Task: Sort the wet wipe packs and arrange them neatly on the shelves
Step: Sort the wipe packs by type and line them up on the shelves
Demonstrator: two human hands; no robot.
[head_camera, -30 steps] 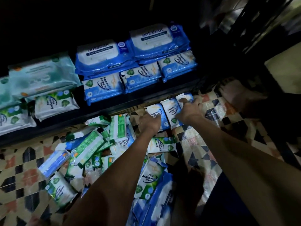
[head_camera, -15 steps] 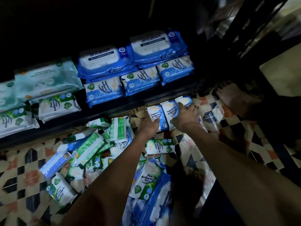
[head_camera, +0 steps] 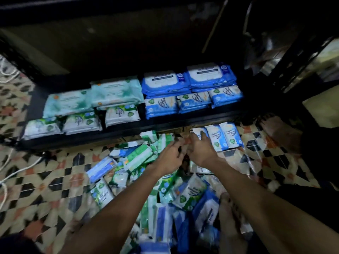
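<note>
the shelf (head_camera: 128, 133) is the biggest thing here, low and dark. on it lie big teal packs (head_camera: 95, 97) and big blue packs (head_camera: 189, 80) at the back, with small green packs (head_camera: 82, 122) and small blue packs (head_camera: 192, 101) in front. like sits with like, so the sorting looks partly done. below the shelf, on the floor (head_camera: 45, 173), is a messy pile (head_camera: 146, 180) of packs not yet sorted. just under the shelf's right end stands a neat row (head_camera: 220, 137) of three small blue packs, side by side, likely grouped to go up together. the right hand (head_camera: 200, 150) touches the left pack of that row, fingers bent but not closed around it. the left hand (head_camera: 169, 155) hovers beside it over the pile, fingers spread, holding nothing.
</note>
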